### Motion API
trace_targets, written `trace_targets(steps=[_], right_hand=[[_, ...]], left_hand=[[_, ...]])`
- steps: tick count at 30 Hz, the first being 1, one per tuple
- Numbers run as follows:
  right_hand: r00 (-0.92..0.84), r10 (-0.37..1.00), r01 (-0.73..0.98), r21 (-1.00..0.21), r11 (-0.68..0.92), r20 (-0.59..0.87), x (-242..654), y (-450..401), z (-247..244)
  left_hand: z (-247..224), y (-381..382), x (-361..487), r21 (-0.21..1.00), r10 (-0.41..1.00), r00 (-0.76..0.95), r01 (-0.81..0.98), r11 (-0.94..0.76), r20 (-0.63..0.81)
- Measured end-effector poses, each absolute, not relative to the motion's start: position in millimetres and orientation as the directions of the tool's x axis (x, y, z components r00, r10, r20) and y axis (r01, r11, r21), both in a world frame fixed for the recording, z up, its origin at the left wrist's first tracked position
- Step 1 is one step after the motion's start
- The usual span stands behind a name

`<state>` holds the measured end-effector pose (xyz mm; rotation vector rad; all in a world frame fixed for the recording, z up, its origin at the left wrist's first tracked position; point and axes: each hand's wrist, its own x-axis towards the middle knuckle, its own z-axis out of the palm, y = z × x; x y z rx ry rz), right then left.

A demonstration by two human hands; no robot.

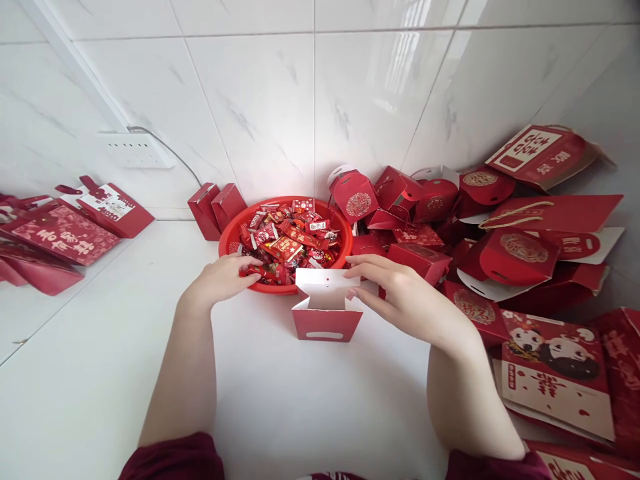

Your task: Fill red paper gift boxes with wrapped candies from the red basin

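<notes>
A red gift box (327, 325) with a white inside stands upright on the white tabletop, its top unfolded. My right hand (400, 293) is at the box's right side, fingertips on the raised back flap and thumb at the top edge. Just behind the box is a round red plastic basket (231, 233), heaped with wrapped candies (295, 240) in mostly red wrappers. My left hand (225, 277) reaches over the basket's front left rim, with a red-wrapped candy (255, 269) between thumb and fingers. Part of that candy is hidden by the fingers.
Two small closed red boxes (215, 208) stand left of the basket. Red gift bags (70, 233) lie at the far left. Many red boxes and bags (517, 257) are piled along the right side. Behind is a tiled wall with a power strip (135, 150) and its cable.
</notes>
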<state>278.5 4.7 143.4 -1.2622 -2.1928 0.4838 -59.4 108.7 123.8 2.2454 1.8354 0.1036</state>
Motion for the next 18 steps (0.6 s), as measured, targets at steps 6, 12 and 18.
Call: trace_targets(steps=[6, 12, 18], right_hand=[[-0.366, 0.875, 0.658, -0.577, 0.485, 0.318, 278.4, 4.0, 148.6], [-0.358, 0.869, 0.641, -0.588, 0.494, 0.341, 280.0, 5.4, 149.5], [-0.329, 0.87, 0.619, -0.611, 0.493, 0.368, 274.9, 9.6, 148.6]], left_hand=[[121.9, 111.1, -53.2, 0.302, 0.988, 0.151, 0.943, -0.142, -0.007], [132.4, 102.3, -48.3, 0.337, 0.932, 0.162, 0.901, -0.273, 0.323], [147.2, 83.2, -29.1, 0.676, 0.787, -0.193, 0.653, -0.342, 0.585]])
